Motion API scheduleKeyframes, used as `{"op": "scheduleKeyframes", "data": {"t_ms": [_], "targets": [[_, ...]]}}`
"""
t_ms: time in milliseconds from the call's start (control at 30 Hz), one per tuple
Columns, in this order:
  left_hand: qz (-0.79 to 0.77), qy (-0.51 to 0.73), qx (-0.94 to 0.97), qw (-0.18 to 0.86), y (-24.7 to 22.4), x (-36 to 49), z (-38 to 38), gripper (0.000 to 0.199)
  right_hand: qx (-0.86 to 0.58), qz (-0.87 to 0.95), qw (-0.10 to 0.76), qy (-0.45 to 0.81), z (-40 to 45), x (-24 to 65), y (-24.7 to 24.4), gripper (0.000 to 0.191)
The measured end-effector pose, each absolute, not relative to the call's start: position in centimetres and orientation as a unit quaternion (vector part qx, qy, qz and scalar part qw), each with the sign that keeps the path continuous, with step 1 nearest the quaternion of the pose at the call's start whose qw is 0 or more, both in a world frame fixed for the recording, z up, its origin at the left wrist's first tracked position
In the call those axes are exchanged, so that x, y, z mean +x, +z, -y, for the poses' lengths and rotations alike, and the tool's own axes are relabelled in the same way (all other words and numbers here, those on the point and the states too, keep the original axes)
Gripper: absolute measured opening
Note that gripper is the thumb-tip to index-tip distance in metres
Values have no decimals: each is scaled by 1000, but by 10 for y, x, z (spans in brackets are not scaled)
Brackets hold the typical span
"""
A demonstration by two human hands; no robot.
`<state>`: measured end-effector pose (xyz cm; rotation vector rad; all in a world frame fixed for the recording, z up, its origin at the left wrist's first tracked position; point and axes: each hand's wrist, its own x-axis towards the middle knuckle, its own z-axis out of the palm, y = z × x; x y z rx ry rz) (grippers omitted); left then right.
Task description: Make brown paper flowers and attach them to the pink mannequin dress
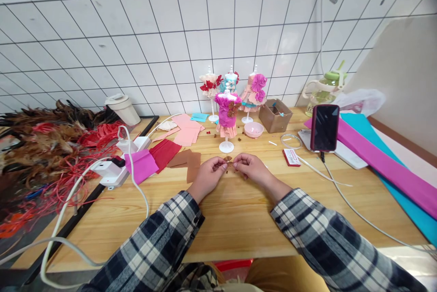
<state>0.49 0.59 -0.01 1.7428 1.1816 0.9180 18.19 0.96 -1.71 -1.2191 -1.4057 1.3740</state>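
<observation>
A small fan-shaped piece of pleated brown crepe paper (227,158) is pinched between my two hands, low over the table. My left hand (212,173) is closed on its left side. On the right edge, the fingertips of my right hand (251,169) pinch the same piece. Just beyond my hands stands a mini dress form (227,121) in a magenta and peach paper dress with a brown flower. Flat sheets of brown paper (193,167) lie left of my left hand. Tiny brown scraps lie below and behind the fingers.
Behind stand several more dressed forms (251,96), a pink bowl (253,130) and a cardboard box (276,117). To the right are a phone (325,128), a red-and-white box (291,157) and cables. Red, magenta and peach sheets (186,129), a power strip (111,173) and feathers (44,133) occupy the left.
</observation>
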Motion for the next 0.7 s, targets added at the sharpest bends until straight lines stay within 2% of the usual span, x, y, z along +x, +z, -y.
{"op": "scheduleKeyframes", "data": {"t_ms": [100, 233, 400, 700], "targets": [[-464, 384, 668, 437, -1, 5, -6, 25, -492, 584, 404, 504, -9, 180, -19, 20], [-481, 374, 654, 448, -2, 7, -6, 22, -497, 602, 402, 478, -5, 176, -17, 18], [-485, 361, 670, 431, -3, 6, -5, 20, -488, 597, 397, 498, -2, 176, -10, 20], [-473, 315, 740, 359, -3, 5, -5, 15, -500, 674, 362, 405, -7, 183, -19, 17]]}}
